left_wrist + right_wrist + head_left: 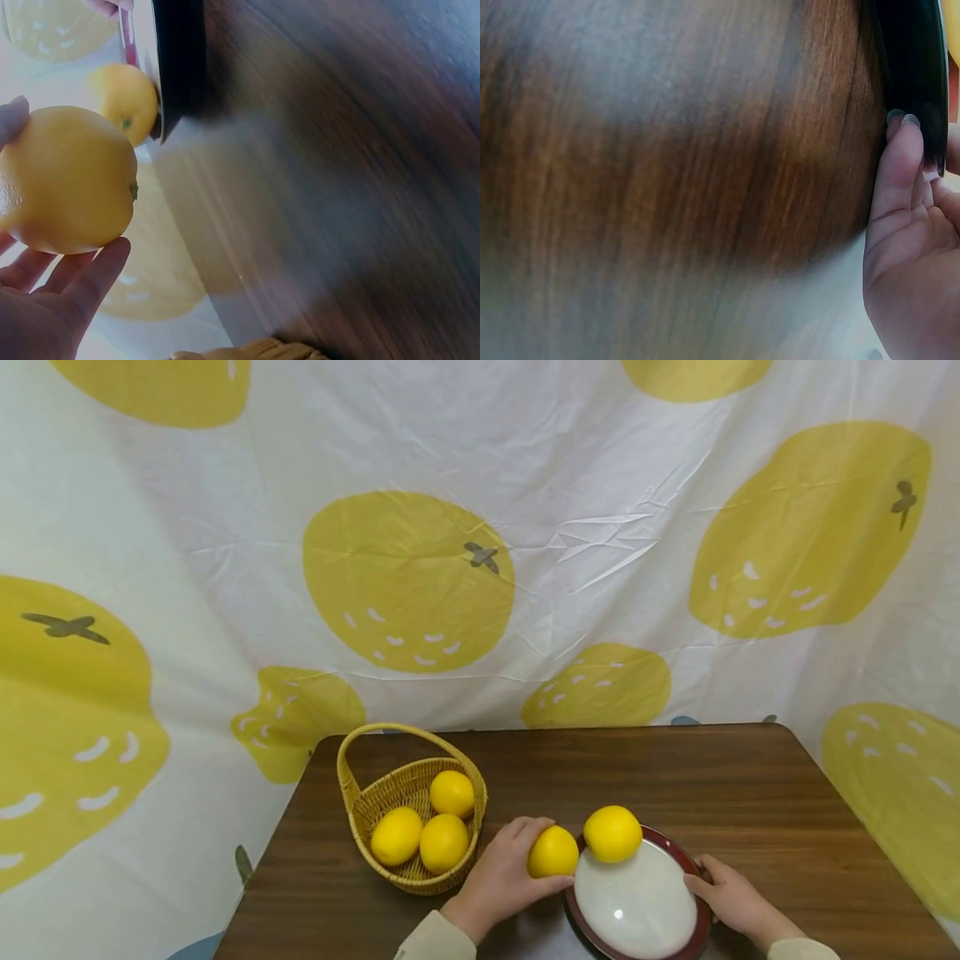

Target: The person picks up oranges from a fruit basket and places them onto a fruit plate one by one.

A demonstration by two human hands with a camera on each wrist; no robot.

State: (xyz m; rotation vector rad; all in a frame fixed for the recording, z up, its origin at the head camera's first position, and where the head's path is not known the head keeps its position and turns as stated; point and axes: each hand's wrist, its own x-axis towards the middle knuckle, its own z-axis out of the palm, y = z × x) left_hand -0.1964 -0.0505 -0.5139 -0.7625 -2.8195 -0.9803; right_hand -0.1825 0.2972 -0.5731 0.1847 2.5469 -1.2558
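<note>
My left hand (504, 878) grips a round yellow citrus fruit (553, 852), close to the plate's left rim. In the left wrist view, the fingertips hold this fruit (71, 180), its small green stem end showing. My right hand (733, 897) holds the right rim of a white plate (637, 910) with a dark red border, thumb on top. The right wrist view shows fingers (900, 161) under the plate's black underside (911, 67), lifted off the table. A second citrus fruit (612, 834) sits at the plate's far left edge.
A wicker basket (375, 872) with a tall handle stands left of my left hand, holding three yellow citrus fruits (444, 843). Everything is over a dark wooden table (757, 793). Behind it hangs a white cloth (570, 468) printed with large yellow fruits.
</note>
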